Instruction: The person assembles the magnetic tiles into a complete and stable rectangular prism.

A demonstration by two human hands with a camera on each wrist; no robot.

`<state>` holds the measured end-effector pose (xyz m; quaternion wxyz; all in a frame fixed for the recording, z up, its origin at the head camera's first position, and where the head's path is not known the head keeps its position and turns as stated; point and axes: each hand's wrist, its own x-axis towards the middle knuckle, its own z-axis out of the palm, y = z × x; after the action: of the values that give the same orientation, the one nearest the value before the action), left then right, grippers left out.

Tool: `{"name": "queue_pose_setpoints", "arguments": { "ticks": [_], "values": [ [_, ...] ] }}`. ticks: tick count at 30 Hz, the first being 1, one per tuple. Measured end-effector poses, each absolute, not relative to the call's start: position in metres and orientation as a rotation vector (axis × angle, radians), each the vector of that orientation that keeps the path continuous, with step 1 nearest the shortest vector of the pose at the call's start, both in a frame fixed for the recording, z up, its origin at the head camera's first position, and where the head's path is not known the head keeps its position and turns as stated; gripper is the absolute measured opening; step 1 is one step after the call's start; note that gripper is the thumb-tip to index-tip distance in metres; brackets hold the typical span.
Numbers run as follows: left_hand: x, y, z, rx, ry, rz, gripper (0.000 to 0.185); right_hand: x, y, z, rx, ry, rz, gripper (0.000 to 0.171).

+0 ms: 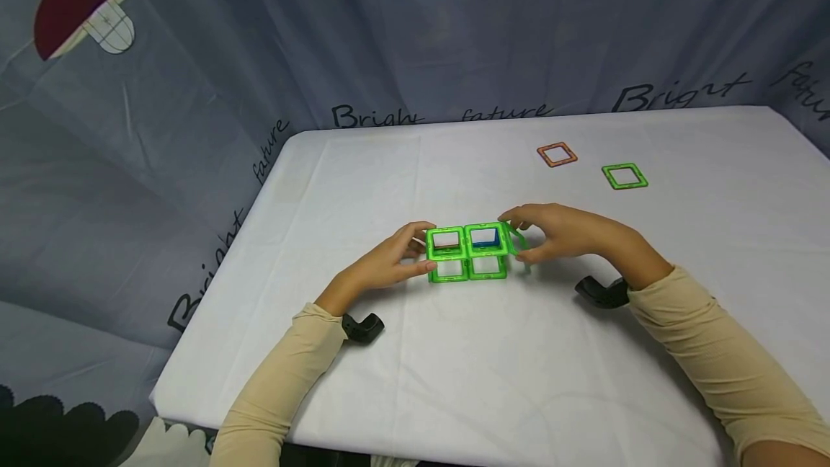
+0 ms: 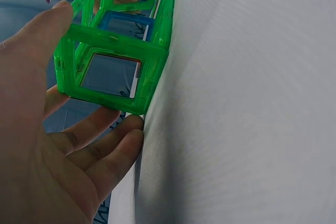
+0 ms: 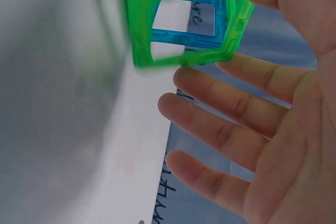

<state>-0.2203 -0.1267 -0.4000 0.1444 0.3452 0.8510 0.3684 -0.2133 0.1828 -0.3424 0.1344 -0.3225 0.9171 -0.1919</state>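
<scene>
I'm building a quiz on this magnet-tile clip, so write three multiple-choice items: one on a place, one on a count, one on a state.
1. Where does the loose orange tile lie?
A. Far right part of the table
B. Under the left sleeve
C. Inside the structure

2. How many loose square tiles lie apart from the green structure?
A. None
B. Two
C. Five

3. How is the left hand placed?
A. In a fist off the table
B. Fingers against the structure's left end
C. Holding the loose green tile

Answers: 1 A, it lies beyond the right hand. 2 B, one orange and one green. 3 B, its fingertips meet the frame.
</scene>
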Motion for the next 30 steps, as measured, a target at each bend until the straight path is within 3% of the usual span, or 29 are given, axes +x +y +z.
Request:
{"name": "queue_pose_setpoints", "arguments": {
  "ticks": [18,30],
  "values": [
    [-0.2188,-0.1259,-0.3976,0.979,2.448,1.068,0.063,-0.2155,0.1817,-0.3457,-0.88,2.664,-0.538,0.062],
    [-0.2192,-0.1254,-0.3979,0.974,2.437,1.083,0.064,-0.2123,0.1775,-0.3426,-0.856,2.679,-0.536,0.052]
  ]
}}
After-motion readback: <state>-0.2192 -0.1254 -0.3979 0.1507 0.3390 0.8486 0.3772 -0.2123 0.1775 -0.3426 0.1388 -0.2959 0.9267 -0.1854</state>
